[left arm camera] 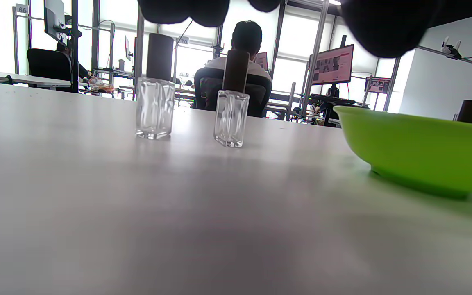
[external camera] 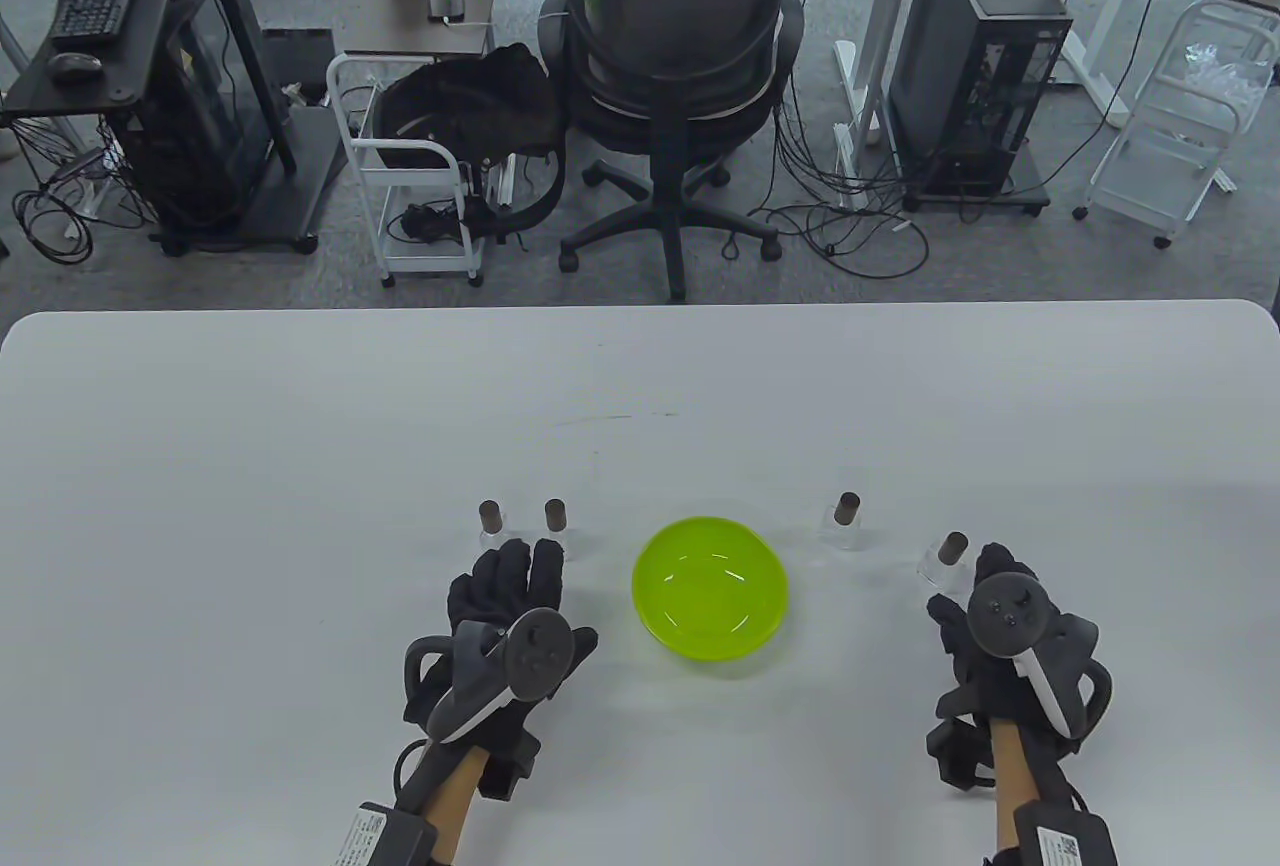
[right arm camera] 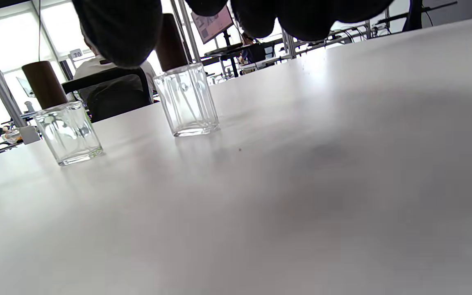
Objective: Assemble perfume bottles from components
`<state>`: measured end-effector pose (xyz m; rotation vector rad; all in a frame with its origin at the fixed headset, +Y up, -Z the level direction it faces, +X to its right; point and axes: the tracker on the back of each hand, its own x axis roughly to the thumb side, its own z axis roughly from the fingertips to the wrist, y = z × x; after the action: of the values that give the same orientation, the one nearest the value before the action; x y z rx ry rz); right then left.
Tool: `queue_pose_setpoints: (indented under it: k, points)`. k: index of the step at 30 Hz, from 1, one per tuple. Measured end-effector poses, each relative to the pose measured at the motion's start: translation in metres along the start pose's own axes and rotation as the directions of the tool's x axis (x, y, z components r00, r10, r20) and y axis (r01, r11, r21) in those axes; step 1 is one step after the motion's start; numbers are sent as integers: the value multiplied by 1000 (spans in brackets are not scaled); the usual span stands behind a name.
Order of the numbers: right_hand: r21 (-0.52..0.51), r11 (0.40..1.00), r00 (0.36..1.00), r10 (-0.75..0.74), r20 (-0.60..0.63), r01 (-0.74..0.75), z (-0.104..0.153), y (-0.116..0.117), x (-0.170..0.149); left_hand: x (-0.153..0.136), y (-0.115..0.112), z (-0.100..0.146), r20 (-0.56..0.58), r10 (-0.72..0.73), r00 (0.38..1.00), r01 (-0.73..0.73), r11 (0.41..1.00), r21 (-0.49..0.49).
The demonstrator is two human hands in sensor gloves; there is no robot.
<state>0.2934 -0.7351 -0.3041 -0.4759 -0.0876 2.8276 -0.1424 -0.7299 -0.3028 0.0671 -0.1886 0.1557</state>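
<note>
- Glass bottles, all four capped: two point(external camera: 491, 528) point(external camera: 555, 526) at centre-left of the frame, two point(external camera: 847, 522) point(external camera: 947, 561) centre-right, flanking my green bowl point(external camera: 710, 599).
- My left hand point(external camera: 510, 621) lies flat and relaxed, holding nothing.
- My right hand point(external camera: 1000, 636): I cannot tell its grasp; a careless reach could topple the nearest bottle.
</note>
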Motion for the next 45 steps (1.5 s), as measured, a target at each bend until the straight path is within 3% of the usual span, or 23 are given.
queue_pose_setpoints:
  k: [8,14,19,22,26,45]
  points:
    - [-171,979,969,143,201,-109,40,-27,47,4,-3,-1,-3,-44,999,44,999,-7]
    - [-227,952,903,274,331,-206,67,-16,85,4,-3,2,-10,-65,998,65,998,-8]
    - [-170,947,866,319,385,-274,69,8,87,6,-5,3,-9,-82,997,82,997,-12]
    - [-72,947,856,315,410,-314,67,16,85,9,-7,3,-8,-105,994,104,994,-22]
    - [-26,936,845,329,422,-351,65,23,82,12,-11,4,-10,-127,992,127,991,-45]
    - [4,921,825,347,445,-390,65,28,81,14,-12,7,-20,-149,989,147,986,-75]
